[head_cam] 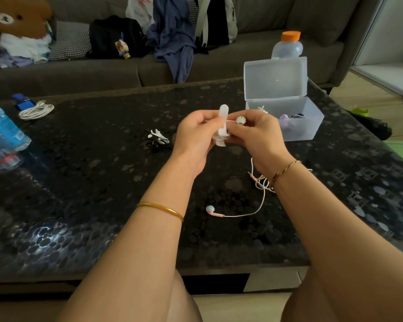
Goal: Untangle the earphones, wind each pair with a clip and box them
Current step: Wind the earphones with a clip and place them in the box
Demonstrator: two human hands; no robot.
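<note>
Above the middle of the dark table (102, 182), my left hand (193, 135) grips a white winding clip (223, 112) that stands upright, with white cord wrapped around its lower part. My right hand (258, 135) pinches a white earbud (240, 119) and its cord right beside the clip. A pink pair of earphones (242, 212) lies loose on the table under my right wrist, one bud pointing left. The clear plastic box (286, 119) stands open at the right with purple earphones inside. Spare white and black clips (158, 138) lie left of my hands.
A coiled white cable (35, 110) and a blue item lie at the far left. Plastic water bottles (2, 133) lie at the left edge. An orange-capped bottle (289, 46) stands behind the box. A grey sofa with bags and clothes runs behind the table.
</note>
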